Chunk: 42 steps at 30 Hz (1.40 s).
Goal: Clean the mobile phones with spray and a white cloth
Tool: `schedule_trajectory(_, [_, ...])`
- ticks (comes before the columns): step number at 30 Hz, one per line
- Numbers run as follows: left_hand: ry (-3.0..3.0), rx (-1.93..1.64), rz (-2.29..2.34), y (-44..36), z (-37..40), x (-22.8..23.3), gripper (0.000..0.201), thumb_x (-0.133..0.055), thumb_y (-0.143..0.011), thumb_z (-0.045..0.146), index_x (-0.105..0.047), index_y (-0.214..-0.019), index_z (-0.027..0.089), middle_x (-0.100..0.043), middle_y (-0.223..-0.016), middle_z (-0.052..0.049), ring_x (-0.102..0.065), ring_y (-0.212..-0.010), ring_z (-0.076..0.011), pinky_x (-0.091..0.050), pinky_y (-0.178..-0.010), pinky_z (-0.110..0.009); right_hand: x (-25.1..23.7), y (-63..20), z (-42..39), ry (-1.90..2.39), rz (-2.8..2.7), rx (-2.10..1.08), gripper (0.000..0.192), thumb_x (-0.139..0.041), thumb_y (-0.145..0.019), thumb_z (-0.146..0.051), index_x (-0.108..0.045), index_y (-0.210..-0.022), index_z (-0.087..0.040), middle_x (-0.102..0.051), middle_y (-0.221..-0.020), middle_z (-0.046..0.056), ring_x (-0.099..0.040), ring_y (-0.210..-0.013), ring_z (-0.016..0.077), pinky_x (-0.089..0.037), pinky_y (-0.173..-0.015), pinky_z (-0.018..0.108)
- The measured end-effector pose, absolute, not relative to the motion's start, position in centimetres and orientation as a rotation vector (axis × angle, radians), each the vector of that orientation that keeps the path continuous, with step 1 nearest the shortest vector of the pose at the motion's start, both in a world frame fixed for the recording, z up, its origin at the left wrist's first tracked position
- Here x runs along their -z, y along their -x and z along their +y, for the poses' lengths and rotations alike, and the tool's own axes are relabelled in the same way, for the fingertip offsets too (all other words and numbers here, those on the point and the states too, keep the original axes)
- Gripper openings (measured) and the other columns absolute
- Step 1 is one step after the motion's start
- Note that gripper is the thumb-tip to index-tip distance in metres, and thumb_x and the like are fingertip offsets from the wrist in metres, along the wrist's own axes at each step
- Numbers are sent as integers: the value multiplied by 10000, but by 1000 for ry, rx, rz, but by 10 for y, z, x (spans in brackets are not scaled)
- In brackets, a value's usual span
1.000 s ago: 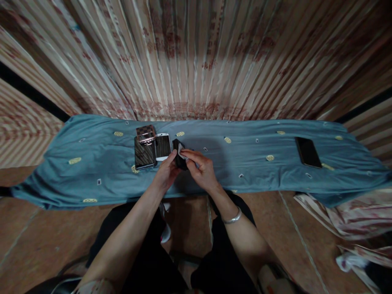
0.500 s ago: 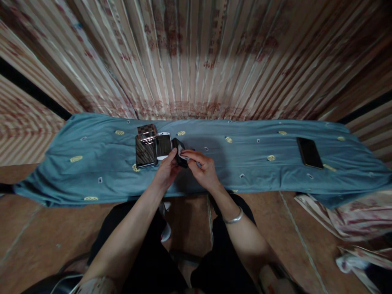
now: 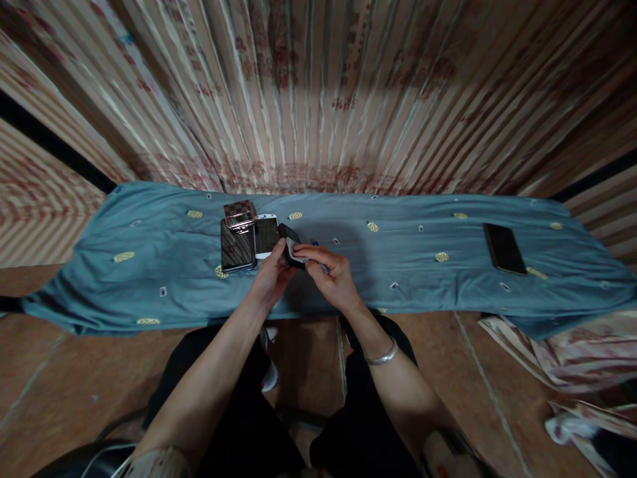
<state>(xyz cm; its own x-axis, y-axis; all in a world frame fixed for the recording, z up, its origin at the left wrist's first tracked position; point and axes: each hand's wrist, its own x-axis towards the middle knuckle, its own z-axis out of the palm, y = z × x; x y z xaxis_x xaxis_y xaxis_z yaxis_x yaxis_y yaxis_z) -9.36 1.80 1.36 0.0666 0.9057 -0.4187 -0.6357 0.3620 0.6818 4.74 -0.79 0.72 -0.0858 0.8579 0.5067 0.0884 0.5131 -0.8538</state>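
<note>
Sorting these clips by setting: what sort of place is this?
Probably a home room: a striped patterned curtain behind a low surface under a blue-green embroidered cloth, over a brown tiled floor.

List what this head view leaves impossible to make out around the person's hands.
- Small dark object: mostly covered by left hand and right hand; identity unclear.
- Pale scrap at the fingertips: too small to tell.
- Stacked phones: makes and screens unreadable in dim light.
</note>
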Motion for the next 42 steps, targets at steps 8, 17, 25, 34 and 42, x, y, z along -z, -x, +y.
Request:
schedule_trajectory(8, [-369,-1170,919,93,18,-19,228,-763,-852,365,-683,-778,165,-710,-721,8,-640,-666,-109,-517,-692,-230,-5,-49,-6,860,-1497,-816,254,-560,-871,-182,-795,-906,-272,-807,-1109,21,-746,-1084,180,-569,-1015,346])
schedule_trajectory(17, [-332,-1159,935,91,19,-27,260,-603,-969,345,-722,-852,146,-750,-765,-37,-686,-695,-130,-559,-683,-233,-3,-56,-4,919,-1487,-841,232,-561,-839,-196,-776,-819,-281,-813,-1037,5,-756,-1039,184,-569,-999,344])
schedule_trajectory(25, [-357,-1119,882,93,15,-27,219,-647,-934,348,-736,-991,156,-774,-860,-40,-709,-777,-147,-576,-739,-248,2,-57,3,992,-1457,-821,253,-548,-844,-205,-792,-862,-270,-813,-1080,11,-751,-1082,205,-555,-1025,352])
schedule_trajectory(34, [-408,-1081,823,93,12,-21,157,-704,-869,306,-737,-946,173,-766,-865,-35,-693,-740,-155,-548,-715,-269,5,-61,11,1056,-1447,-753,278,-553,-866,-225,-808,-960,-283,-795,-1167,13,-721,-1173,211,-512,-1112,387])
schedule_trajectory(42, [-411,-1038,837,90,8,-21,122,-706,-857,273,-743,-914,172,-762,-838,-40,-688,-744,-175,-539,-726,-295,9,-64,14,1094,-1457,-661,318,-540,-897,-208,-803,-1061,-284,-783,-1213,7,-706,-1201,189,-497,-1130,353])
